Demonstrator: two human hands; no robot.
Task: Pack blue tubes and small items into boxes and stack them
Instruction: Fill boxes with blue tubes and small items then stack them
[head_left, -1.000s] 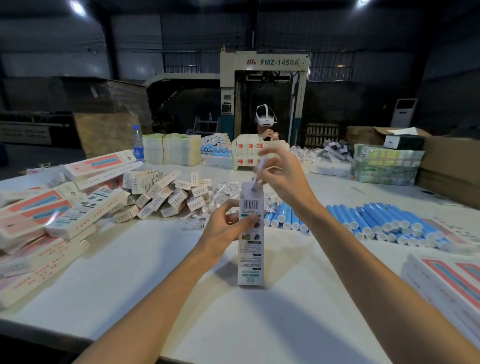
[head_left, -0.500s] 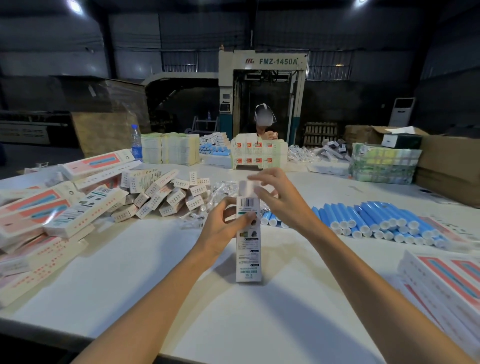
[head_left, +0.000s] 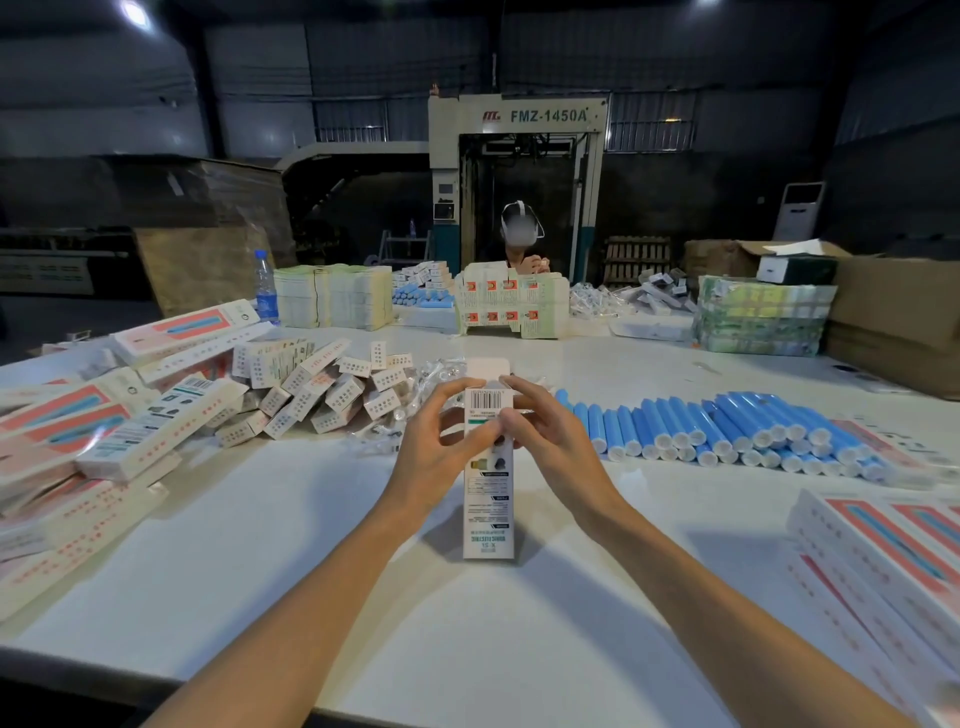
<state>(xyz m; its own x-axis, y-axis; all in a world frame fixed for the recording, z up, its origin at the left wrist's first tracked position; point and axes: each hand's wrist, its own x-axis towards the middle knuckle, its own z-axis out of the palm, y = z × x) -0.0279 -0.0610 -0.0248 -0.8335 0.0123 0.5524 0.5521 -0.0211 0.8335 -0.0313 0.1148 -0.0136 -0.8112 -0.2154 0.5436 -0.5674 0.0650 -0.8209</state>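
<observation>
Lowered since a second ago, my right hand (head_left: 550, 441) is now gripping the tall white printed cardboard box (head_left: 488, 512) near its top, opposite my left hand (head_left: 441, 454), likewise gripping. Box is standing upright on the white table (head_left: 260, 545), top flap open.

"FMZ-1450A" is printed in dark blue capitals on the pale header panel of the machine (head_left: 467, 124) at the back of the hall. A red logo is set just left of this lettering, but its letters cannot be made out. A black barcode is carried on the upper end of the upright box (head_left: 488, 499), with digits beneath it too small to be read. Teal capitals are printed upside down near that box's lower end and cannot be read with certainty. Another barcode is shown on a long box (head_left: 156, 431) in the left pile. The red marks on the small cartons (head_left: 332, 389) and the blue label of the water bottle (head_left: 266, 291) are illegible.
</observation>
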